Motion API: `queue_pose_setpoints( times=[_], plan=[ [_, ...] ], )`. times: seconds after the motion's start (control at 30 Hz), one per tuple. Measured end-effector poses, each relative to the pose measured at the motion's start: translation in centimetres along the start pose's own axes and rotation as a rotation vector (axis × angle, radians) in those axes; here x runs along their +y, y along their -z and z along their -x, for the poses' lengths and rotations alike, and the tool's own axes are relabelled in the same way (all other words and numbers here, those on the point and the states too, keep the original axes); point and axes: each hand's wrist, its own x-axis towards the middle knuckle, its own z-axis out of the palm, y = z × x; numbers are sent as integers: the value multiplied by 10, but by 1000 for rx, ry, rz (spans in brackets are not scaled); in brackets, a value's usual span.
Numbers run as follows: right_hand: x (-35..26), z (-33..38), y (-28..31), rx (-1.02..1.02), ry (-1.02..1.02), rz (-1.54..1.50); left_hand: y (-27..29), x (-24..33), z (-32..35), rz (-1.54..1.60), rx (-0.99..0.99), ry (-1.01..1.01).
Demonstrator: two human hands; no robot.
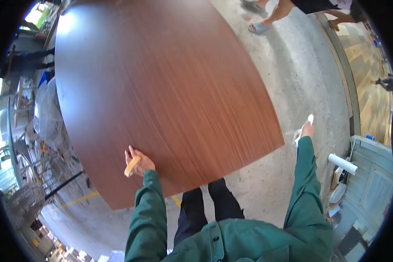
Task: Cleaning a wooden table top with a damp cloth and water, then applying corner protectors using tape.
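Observation:
A large brown wood-grain panel (170,100) stretches out before me, its near edge just in front of my legs. Over its near left part is my left hand (145,165), carrying a roll of tan tape (132,166) hooked around some fingers, while other fingers stretch past it. Whether the fingertips touch the panel I cannot tell. Out to the right, beyond the panel's corner and above the floor, my right hand (308,129) is closed on a white cloth (298,137). Part of the cloth pokes out past the fingers.
Grey concrete floor (266,183) runs along the right and near sides. A person's sandalled foot (258,28) stands beyond the panel's right edge. At right are a grey-green cabinet (371,174) and a white roll (343,163). Plastic-wrapped goods (48,113) crowd the left.

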Motion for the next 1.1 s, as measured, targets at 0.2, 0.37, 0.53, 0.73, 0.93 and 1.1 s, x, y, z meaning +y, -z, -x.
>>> queue_pose_setpoints(
  times=[0.2, 0.37, 0.53, 0.73, 0.93, 1.1],
  plan=[
    [-213, 131, 14, 205, 951, -354, 11, -7, -16, -5, 57, 4],
    [-291, 254, -86, 149, 1240, 382, 7, -19, -15, 43, 95, 14],
    [-250, 368, -103, -40, 1345, 283, 7, -28, -19, 77, 137, 28],
    [-171, 470, -100, -73, 1237, 339, 8, -33, -17, 121, -5, 52],
    [-111, 626, -124, -53, 1125, 415, 36, -108, -28, 392, -400, -191],
    [-77, 807, -157, -346, 1372, 345, 82, -285, -23, 881, -282, 107]
  ],
)
